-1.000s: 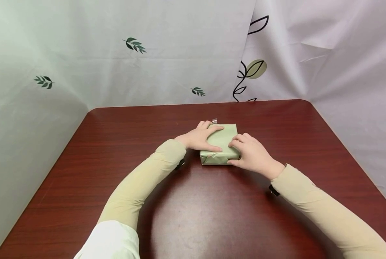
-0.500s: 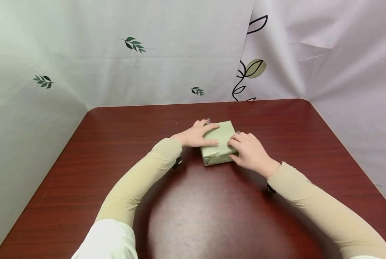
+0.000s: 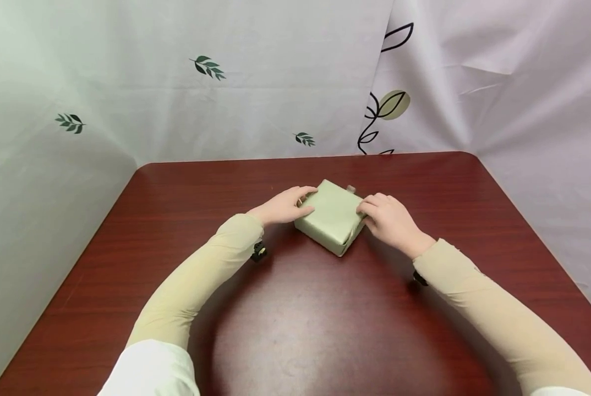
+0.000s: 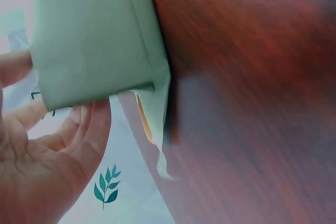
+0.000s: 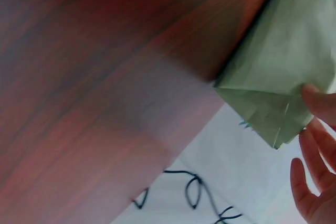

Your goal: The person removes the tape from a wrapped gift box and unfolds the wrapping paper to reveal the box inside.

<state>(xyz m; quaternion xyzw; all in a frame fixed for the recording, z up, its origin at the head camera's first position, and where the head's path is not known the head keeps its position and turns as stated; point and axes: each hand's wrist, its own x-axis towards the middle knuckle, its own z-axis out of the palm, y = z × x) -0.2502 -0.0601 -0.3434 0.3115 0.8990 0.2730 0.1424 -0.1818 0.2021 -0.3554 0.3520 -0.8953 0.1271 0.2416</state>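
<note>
A box wrapped in light green paper (image 3: 331, 214) lies on the table, turned so one corner points toward me. My left hand (image 3: 282, 207) holds its left corner, thumb and fingers spread around it. At the right corner, my right hand (image 3: 390, 221) grips with fingers on the top edge and thumb lower on the side. A small translucent strip (image 3: 351, 189) sticks out past the far right edge. In the left wrist view, a loose paper flap (image 4: 159, 114) stands out from one end, with an orange-tan edge inside. The right wrist view shows a folded triangular end (image 5: 262, 111).
The dark red wooden table (image 3: 300, 324) has rounded far corners. White fabric (image 3: 256, 110) with leaf prints hangs behind it and along both sides. Small black wrist devices sit under both sleeves, such as the left one (image 3: 258, 252).
The wrapped box has turned on the table, from nearly square-on to corner-first. My left hand has slid back to the left, off its top; my right hand has shifted slightly, still at the right side.
</note>
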